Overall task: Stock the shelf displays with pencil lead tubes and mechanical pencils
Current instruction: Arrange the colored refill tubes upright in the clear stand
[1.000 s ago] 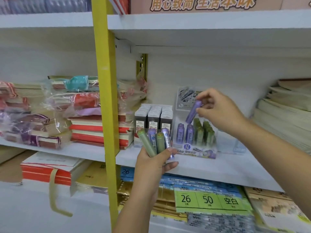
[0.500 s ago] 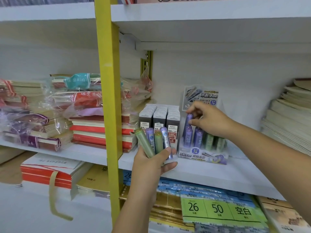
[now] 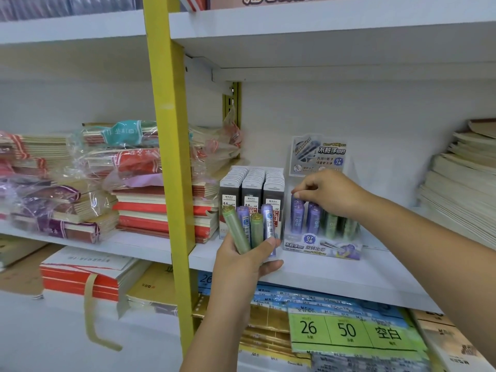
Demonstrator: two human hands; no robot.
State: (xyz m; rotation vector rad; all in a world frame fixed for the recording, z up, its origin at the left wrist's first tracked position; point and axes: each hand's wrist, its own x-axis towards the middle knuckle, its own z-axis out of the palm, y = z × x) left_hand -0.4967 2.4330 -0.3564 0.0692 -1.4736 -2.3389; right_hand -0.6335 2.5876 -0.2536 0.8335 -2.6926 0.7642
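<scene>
My left hand [image 3: 247, 260] holds a fan of several lead tubes [image 3: 252, 228], green and purple, upright in front of the shelf. A clear display box [image 3: 322, 244] with a purple printed front stands on the white shelf [image 3: 335, 275] and holds rows of purple and green tubes. My right hand [image 3: 330, 193] reaches over the box, its fingertips pinching the top of a purple lead tube [image 3: 297, 213] that stands in the front left row. A backing card [image 3: 318, 154] rises behind the box.
A box of grey 0.5 lead cases [image 3: 252, 189] sits left of the display. A yellow upright post [image 3: 171, 157] divides the shelving. Wrapped notebook stacks [image 3: 102, 178] lie to the left, paper stacks [image 3: 461, 183] to the right, and green price labels [image 3: 349, 330] below.
My right hand has lowered the purple tube from above the display down into the front left row of the box. My left hand has kept its tubes in about the same place.
</scene>
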